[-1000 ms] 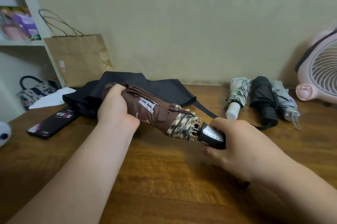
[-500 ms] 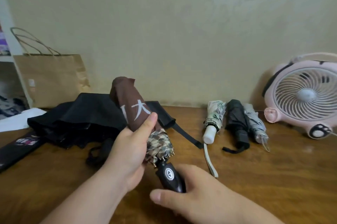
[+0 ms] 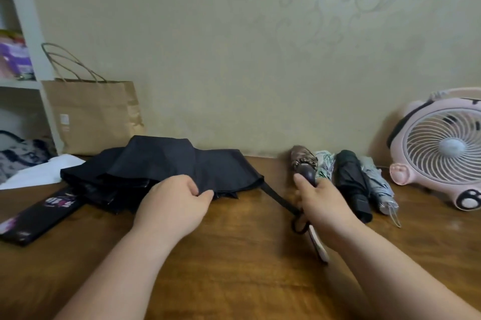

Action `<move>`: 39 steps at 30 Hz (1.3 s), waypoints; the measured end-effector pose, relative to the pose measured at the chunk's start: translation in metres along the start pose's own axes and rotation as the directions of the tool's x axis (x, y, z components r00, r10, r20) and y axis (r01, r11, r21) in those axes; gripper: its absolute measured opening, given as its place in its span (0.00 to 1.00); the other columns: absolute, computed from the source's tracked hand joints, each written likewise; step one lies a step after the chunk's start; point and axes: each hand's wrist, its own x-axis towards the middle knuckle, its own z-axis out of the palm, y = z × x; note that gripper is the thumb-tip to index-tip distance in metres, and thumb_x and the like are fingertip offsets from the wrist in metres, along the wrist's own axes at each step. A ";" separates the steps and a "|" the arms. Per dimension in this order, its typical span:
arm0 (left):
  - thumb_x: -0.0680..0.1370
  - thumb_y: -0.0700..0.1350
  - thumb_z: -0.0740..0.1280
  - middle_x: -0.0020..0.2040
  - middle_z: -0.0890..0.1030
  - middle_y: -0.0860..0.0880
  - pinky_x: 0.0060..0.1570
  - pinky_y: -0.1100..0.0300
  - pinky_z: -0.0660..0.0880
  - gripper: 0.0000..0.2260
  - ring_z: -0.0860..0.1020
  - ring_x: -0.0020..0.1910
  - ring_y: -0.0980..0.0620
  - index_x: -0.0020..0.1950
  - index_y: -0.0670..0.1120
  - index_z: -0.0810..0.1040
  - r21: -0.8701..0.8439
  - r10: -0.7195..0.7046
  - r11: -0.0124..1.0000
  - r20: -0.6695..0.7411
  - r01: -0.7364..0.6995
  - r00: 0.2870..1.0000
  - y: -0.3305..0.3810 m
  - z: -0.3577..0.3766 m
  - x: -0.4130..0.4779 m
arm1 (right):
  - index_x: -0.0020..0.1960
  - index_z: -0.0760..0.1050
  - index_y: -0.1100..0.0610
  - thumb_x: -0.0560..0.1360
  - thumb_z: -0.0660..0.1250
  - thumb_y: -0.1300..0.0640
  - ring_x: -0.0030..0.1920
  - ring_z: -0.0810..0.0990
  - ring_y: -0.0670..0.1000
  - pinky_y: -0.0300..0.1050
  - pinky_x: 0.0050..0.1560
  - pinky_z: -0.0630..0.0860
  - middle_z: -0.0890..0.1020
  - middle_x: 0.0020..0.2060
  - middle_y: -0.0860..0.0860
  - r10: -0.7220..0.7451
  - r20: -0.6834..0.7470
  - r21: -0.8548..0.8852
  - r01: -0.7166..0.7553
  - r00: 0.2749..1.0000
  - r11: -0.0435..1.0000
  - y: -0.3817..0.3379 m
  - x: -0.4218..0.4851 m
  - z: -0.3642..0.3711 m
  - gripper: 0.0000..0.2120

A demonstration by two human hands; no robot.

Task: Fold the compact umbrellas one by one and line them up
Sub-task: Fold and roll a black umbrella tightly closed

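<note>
A loose, unfolded black umbrella lies spread on the wooden table at the left. My left hand pinches the front edge of its canopy. The folded brown umbrella lies at the left end of a row by the wall. Beside it are a white patterned umbrella, a black folded umbrella and a grey umbrella. My right hand grips the brown umbrella's dark handle.
A brown paper bag stands at the back left beside a white shelf. A pink desk fan sits at the right. A black printed sleeve and white paper lie left. Straps trail under my right hand.
The brown umbrella went from upright in both hands to lying at the left end of the row. My left hand let go of it and took hold of the black umbrella's canopy.
</note>
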 end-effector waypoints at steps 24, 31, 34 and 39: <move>0.73 0.42 0.75 0.49 0.82 0.47 0.36 0.59 0.75 0.27 0.82 0.45 0.50 0.69 0.50 0.67 -0.727 -0.305 0.669 -0.079 0.155 0.949 -0.008 0.005 0.009 | 0.54 0.68 0.46 0.75 0.61 0.31 0.50 0.76 0.50 0.47 0.47 0.79 0.75 0.47 0.46 -0.291 0.130 -0.838 0.262 0.948 0.478 0.023 -0.019 -0.004 0.20; 0.78 0.41 0.74 0.56 0.85 0.51 0.53 0.62 0.81 0.16 0.84 0.52 0.57 0.64 0.50 0.74 -0.857 -0.105 0.458 -0.315 -0.235 0.943 0.012 -0.010 -0.010 | 0.54 0.75 0.47 0.70 0.74 0.39 0.51 0.76 0.53 0.47 0.45 0.74 0.74 0.46 0.46 -0.529 0.111 -0.758 0.416 0.842 0.503 0.013 -0.027 0.000 0.18; 0.81 0.40 0.68 0.55 0.86 0.43 0.44 0.56 0.79 0.14 0.82 0.40 0.51 0.67 0.44 0.77 -0.990 -0.129 -0.124 -0.058 -0.074 0.990 0.024 -0.017 -0.015 | 0.44 0.76 0.47 0.66 0.81 0.54 0.42 0.76 0.49 0.47 0.39 0.75 0.74 0.39 0.41 -0.659 0.088 -0.545 0.589 0.747 0.596 0.015 -0.032 0.004 0.14; 0.83 0.43 0.65 0.57 0.85 0.36 0.36 0.60 0.73 0.17 0.78 0.35 0.50 0.68 0.36 0.74 -0.801 -0.025 -0.533 0.336 0.272 0.942 0.033 -0.015 -0.020 | 0.40 0.78 0.46 0.71 0.77 0.54 0.38 0.79 0.45 0.36 0.37 0.73 0.80 0.36 0.42 -0.611 0.134 -0.296 0.620 0.780 0.727 0.014 -0.040 0.007 0.08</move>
